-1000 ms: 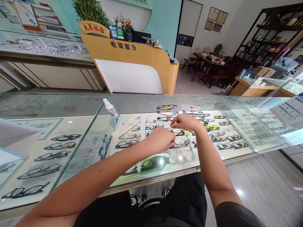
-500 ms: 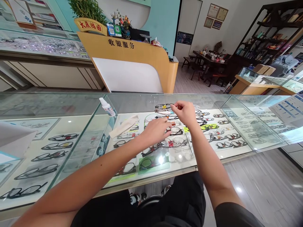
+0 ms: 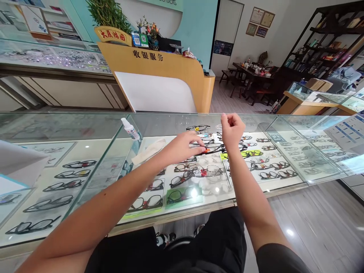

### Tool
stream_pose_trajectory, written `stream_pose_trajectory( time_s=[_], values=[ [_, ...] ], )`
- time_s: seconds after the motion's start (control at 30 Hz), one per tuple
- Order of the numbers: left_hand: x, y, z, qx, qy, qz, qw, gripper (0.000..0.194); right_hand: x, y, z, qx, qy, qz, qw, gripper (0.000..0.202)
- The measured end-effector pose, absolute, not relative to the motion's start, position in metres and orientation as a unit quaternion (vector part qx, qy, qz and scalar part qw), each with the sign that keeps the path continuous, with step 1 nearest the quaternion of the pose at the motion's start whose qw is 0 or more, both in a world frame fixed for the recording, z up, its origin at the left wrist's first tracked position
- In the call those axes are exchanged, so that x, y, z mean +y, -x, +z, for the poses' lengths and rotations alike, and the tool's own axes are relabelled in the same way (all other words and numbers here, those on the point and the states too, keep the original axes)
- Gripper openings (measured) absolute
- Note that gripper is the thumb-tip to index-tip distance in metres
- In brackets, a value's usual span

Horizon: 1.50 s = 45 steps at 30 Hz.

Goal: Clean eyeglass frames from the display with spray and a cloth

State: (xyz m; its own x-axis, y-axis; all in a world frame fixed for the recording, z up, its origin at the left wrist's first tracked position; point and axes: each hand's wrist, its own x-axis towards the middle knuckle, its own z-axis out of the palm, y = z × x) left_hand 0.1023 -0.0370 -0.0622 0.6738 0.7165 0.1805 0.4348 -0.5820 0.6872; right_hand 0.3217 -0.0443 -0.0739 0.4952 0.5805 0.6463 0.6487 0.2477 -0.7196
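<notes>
My left hand (image 3: 182, 147) reaches over the glass counter, its thumb and fingers closed on dark-framed glasses (image 3: 213, 148) with an orange tag. To its right, my right hand (image 3: 232, 131) is raised with curled fingers; what it holds, if anything, is too small to make out. Beyond the hands, glasses with a yellow tag (image 3: 198, 128) lie on the glass top. A beige cloth (image 3: 148, 151) and a white spray bottle (image 3: 130, 129) are left of my left hand.
Several rows of glasses (image 3: 278, 173) fill the glass display counter (image 3: 210, 205). White papers (image 3: 21, 163) stand at the left, and a printed sheet (image 3: 348, 131) at the right. Behind is a wooden cashier desk (image 3: 159, 64).
My left hand has shifted slightly left and closed on the dark-framed glasses. My right hand has moved right, away from the glasses, and its fingers have curled upward.
</notes>
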Motion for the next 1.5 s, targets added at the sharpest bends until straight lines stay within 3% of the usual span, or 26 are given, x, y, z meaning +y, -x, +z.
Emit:
stream_pose_trajectory(
  time_s=[0.1, 0.27, 0.4, 0.53, 0.67, 1.07, 1.5],
  values=[
    [-0.028, -0.079, -0.059, 0.363, -0.777, 0.33, 0.393, 0.034, -0.045, -0.322, -0.073, -0.498, 0.593, -0.007, 0.632, 0.034],
    [-0.016, -0.029, -0.093, 0.41, -0.581, 0.461, 0.53, 0.049, -0.047, -0.317, -0.077, -0.522, 0.558, 0.02, 0.645, 0.031],
    [-0.017, -0.012, -0.107, 0.377, -0.443, 0.525, 0.621, 0.053, -0.055, -0.289, -0.085, -0.579, 0.532, 0.072, 0.614, 0.033],
    [-0.025, -0.013, -0.099, 0.32, -0.403, 0.547, 0.66, 0.049, -0.069, -0.235, -0.082, -0.655, 0.483, 0.216, 0.54, 0.029],
    [-0.033, -0.017, -0.092, 0.3, -0.401, 0.565, 0.655, 0.05, -0.075, -0.194, -0.077, -0.71, 0.478, 0.235, 0.46, 0.029],
    [-0.027, -0.023, -0.114, 0.315, -0.466, 0.537, 0.629, 0.052, -0.066, -0.204, -0.103, -0.715, 0.459, 0.239, 0.471, 0.033],
    [-0.02, -0.016, -0.118, 0.368, -0.555, 0.564, 0.488, 0.046, -0.069, -0.218, -0.087, -0.672, 0.568, 0.154, 0.45, 0.033]
  ],
)
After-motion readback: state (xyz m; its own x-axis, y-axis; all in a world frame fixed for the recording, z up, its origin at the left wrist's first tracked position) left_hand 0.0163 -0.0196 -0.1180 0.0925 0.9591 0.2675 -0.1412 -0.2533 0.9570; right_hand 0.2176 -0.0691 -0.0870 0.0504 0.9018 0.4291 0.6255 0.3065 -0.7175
